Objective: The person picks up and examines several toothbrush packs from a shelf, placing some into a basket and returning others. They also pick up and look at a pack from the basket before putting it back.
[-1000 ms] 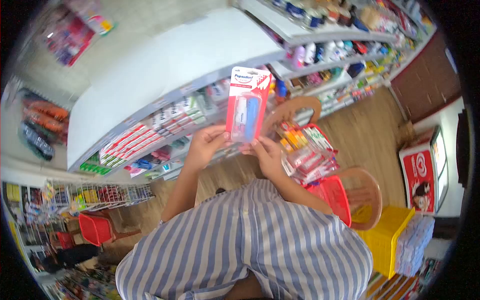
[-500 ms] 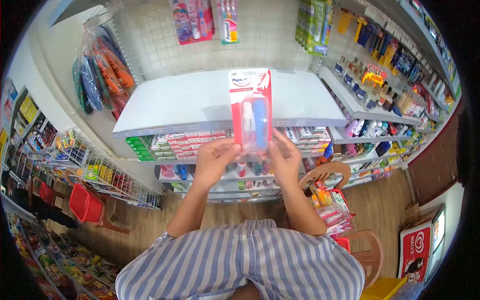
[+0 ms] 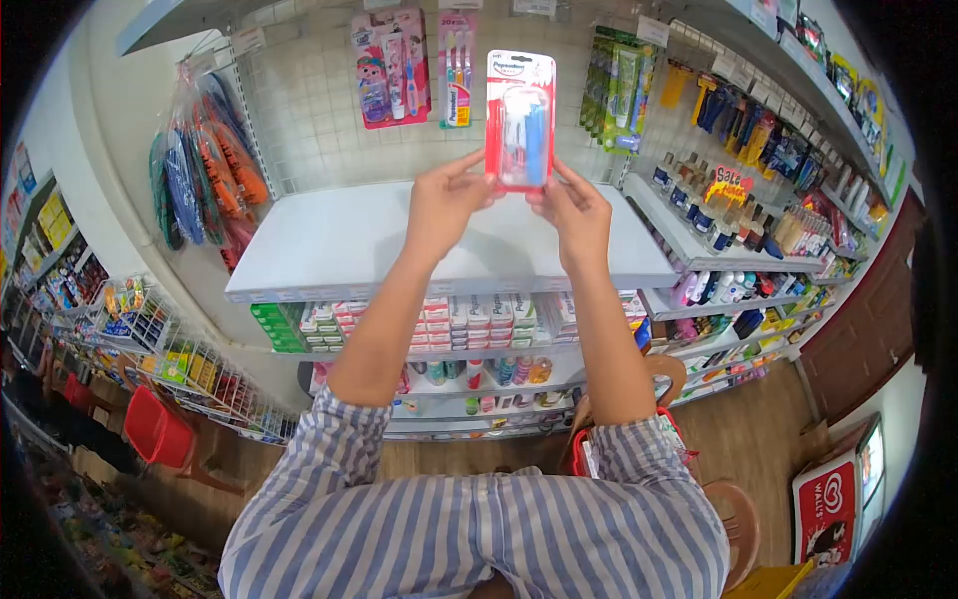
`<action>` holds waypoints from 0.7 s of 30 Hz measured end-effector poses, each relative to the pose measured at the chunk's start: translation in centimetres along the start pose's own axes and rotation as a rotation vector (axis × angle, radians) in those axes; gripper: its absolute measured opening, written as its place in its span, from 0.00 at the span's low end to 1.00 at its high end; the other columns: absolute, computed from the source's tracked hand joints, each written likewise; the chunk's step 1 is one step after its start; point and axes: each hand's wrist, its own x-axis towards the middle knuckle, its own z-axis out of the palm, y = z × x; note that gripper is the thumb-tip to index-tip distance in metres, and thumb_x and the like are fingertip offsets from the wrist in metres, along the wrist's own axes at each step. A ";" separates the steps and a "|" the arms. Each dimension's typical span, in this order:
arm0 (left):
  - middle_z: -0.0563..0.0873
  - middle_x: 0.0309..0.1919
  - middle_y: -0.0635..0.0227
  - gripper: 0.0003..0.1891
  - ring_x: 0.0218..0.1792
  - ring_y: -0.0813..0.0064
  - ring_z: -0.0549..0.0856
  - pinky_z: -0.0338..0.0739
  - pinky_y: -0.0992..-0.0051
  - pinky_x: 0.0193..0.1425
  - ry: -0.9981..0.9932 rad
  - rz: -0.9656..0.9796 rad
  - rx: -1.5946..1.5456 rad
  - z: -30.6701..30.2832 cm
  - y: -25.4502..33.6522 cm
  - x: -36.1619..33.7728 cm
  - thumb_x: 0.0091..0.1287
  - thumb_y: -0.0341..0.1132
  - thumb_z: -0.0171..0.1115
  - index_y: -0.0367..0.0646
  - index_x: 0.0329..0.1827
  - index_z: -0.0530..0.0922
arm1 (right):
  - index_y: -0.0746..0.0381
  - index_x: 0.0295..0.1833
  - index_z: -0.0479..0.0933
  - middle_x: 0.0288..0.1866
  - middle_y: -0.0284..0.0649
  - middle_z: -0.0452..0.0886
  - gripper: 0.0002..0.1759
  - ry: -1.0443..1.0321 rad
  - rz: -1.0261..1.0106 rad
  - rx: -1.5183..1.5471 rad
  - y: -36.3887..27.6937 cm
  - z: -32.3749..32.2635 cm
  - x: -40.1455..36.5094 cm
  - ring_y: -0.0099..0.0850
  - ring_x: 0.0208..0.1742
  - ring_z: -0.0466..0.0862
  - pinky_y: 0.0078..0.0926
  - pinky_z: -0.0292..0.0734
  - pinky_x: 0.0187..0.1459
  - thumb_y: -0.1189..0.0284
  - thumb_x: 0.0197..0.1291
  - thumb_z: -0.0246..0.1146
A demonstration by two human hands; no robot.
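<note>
Wall behind, left fingers and right fingers pinch a red, white and blue blister pack.

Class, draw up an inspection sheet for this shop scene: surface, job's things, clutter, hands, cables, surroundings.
Surface: white shelf, with boxes on the tier beneath.
Job's things: Pepsodent pack, held upright, front towards the camera.
Clutter: red basket off to the left.
Hands: left hand and right hand grip the pack near its lower corners.
Cables: nothing seen.
Surroundings: hanging toothbrush packs, small bottles by a Sale sign, Wall's cabinet.
</note>
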 end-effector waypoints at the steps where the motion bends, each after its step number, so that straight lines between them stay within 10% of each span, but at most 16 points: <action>1: 0.88 0.41 0.56 0.24 0.41 0.71 0.88 0.82 0.80 0.45 -0.002 0.003 -0.002 0.2 -0.3 1.4 0.68 0.28 0.63 0.29 0.65 0.70 | 0.69 0.64 0.72 0.41 0.44 0.84 0.21 0.007 0.012 -0.001 -0.1 -0.3 1.3 0.30 0.38 0.87 0.22 0.83 0.41 0.77 0.66 0.61; 21: 0.88 0.39 0.57 0.23 0.38 0.75 0.88 0.85 0.81 0.42 0.107 0.167 0.005 3.3 -3.6 13.2 0.66 0.24 0.60 0.29 0.64 0.72 | 0.70 0.65 0.71 0.42 0.43 0.85 0.23 -0.169 -0.082 0.011 1.4 -3.6 15.4 0.28 0.39 0.87 0.22 0.84 0.41 0.76 0.65 0.62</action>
